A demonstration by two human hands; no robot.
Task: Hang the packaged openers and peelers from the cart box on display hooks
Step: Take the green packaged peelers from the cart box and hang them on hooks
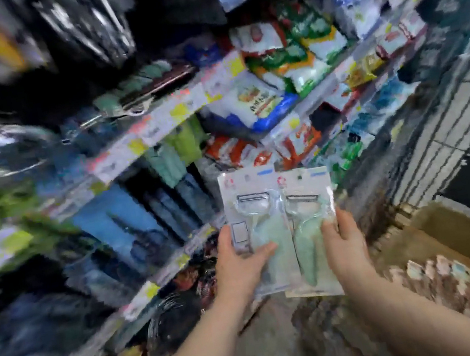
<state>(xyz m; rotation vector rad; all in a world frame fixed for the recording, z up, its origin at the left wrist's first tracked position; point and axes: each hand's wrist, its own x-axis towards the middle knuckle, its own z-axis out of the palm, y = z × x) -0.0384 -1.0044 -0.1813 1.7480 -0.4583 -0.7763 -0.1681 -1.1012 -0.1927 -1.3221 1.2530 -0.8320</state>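
The left hand (239, 264) pinches the left peeler pack (248, 206) at its lower corner, thumb (263, 250) laid across the front and the other fingers hidden behind the card. The right hand (346, 240) grasps the right peeler pack (308, 196) the same way along its lower right edge. The two packs stand upright side by side in front of the chest, the right one overlapping the left a little at the middle, each showing a pale green handle under a metal blade. Both are out of the cardboard box (455, 237), which sits low on the right with more packed goods in it. The shelves (156, 122) ahead are badly blurred and no display hook can be made out, so the view probably needs to settle on the right row first. To hang them well, I would deal with one pack at a time: keep the spare one low and out of the way, and slide the grip on the other up towards the card's top. What looks like a small hang hole (300, 177) sits there. That would steer it onto the hook without the card bending or swinging. Face the printed side outward and push the pack fully back.
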